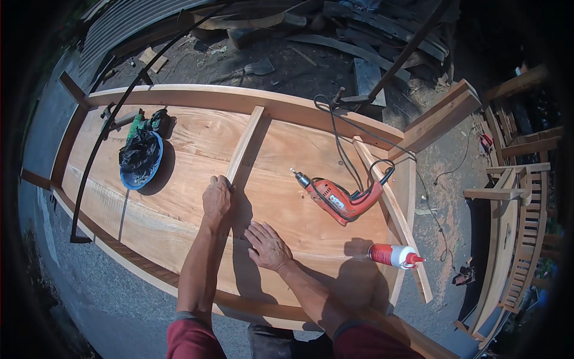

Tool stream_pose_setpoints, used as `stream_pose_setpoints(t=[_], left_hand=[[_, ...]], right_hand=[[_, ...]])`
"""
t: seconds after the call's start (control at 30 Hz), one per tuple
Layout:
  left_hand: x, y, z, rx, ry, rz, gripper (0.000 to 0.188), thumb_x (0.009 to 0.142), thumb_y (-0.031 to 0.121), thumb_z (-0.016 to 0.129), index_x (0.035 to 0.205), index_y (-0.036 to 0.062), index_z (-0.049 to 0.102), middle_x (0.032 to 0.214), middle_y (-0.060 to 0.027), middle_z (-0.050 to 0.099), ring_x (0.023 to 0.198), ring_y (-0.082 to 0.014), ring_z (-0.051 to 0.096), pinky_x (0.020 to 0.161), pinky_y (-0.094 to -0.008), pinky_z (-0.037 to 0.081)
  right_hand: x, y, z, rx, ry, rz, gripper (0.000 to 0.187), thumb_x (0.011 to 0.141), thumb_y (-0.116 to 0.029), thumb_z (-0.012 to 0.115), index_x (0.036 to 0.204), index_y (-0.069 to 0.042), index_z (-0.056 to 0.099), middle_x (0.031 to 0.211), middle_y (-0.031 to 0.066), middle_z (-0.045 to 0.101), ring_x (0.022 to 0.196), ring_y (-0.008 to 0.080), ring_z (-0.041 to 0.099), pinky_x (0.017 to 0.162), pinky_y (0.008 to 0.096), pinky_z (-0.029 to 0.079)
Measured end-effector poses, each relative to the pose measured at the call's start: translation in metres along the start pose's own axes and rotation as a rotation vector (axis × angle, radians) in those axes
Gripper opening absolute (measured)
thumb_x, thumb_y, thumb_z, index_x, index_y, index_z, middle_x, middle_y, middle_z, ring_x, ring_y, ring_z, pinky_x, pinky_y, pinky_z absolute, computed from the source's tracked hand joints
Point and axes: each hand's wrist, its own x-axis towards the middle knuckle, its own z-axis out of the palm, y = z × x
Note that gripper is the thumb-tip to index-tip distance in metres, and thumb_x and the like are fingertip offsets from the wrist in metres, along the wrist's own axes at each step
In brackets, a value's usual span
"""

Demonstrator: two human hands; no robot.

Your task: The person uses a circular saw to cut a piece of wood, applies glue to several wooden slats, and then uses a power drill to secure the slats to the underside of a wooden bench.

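Observation:
My left hand (217,198) is closed over a wooden crossbar (246,140), which spans an upturned wooden table frame (239,97). My right hand (269,246) lies with fingers stretched out on the plank panel (299,206) inside the frame, just right of the crossbar, and holds nothing. A red corded drill (342,198) rests on the panel to the right. Near it, a white and red glue bottle (397,256) lies on its side against a loose wooden strip (391,206).
On the panel's left sit a blue bowl with a black plastic bag (140,160) and a green power tool (146,122). A long black clamp bar (98,155) crosses the left end; another clamp (412,51) grips the far edge. A slatted wooden bench (508,221) stands right.

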Motion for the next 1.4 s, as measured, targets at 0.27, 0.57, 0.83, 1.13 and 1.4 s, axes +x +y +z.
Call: stream_pose_setpoints(t=[0.27, 0.57, 0.83, 1.13, 1.4], left_hand=[[-0.056, -0.039, -0.086, -0.021, -0.237, -0.089, 0.057, 0.100, 0.051, 0.059, 0.135, 0.0062, 0.058, 0.110, -0.0208, 0.066, 0.103, -0.0411, 0.067, 0.092, -0.0494, 0.053], [-0.209, -0.239, -0.209, 0.021, -0.015, -0.445, 0.048, 0.100, 0.047, 0.062, 0.118, 0.0043, 0.071, 0.108, -0.0177, 0.070, 0.106, -0.0338, 0.066, 0.094, -0.0450, 0.052], [-0.187, -0.228, -0.163, -0.216, 0.328, -0.555, 0.026, 0.102, 0.031, 0.060, 0.110, 0.0111, 0.073, 0.098, -0.0132, 0.070, 0.090, -0.0350, 0.070, 0.082, -0.0469, 0.054], [-0.198, -0.237, -0.170, -0.244, 0.488, -0.453, 0.014, 0.100, 0.014, 0.061, 0.104, 0.0049, 0.071, 0.092, -0.0119, 0.067, 0.079, -0.0295, 0.067, 0.071, -0.0407, 0.053], [-0.198, -0.237, -0.168, -0.362, 0.522, -0.431, 0.011, 0.098, 0.009, 0.060, 0.101, 0.0038, 0.069, 0.087, -0.0119, 0.063, 0.076, -0.0300, 0.063, 0.070, -0.0408, 0.050]], right_hand=[[0.006, 0.017, 0.014, 0.094, 0.139, -0.005, 0.060, 0.090, -0.023, 0.068, 0.144, -0.001, 0.052, 0.145, 0.0171, 0.057, 0.142, 0.0333, 0.047, 0.123, 0.0495, 0.031], [0.042, -0.062, 0.005, 0.034, 0.270, -0.165, 0.058, 0.091, -0.020, 0.068, 0.143, -0.001, 0.053, 0.144, 0.0178, 0.057, 0.139, 0.0376, 0.048, 0.118, 0.0555, 0.033], [0.225, -0.253, 0.058, -0.382, 0.007, -0.290, 0.063, 0.101, -0.039, 0.057, 0.154, -0.008, 0.043, 0.155, 0.0163, 0.046, 0.147, 0.0390, 0.038, 0.121, 0.0604, 0.025], [0.169, -0.229, 0.060, -0.347, -0.307, -0.239, 0.071, 0.104, -0.042, 0.053, 0.163, -0.010, 0.028, 0.169, 0.0226, 0.021, 0.157, 0.0397, 0.018, 0.126, 0.0601, 0.015], [0.143, -0.046, -0.010, -0.098, 0.558, 0.674, 0.082, 0.102, -0.043, 0.055, 0.161, 0.003, 0.021, 0.167, 0.0298, 0.019, 0.156, 0.0415, 0.018, 0.127, 0.0537, 0.016]])
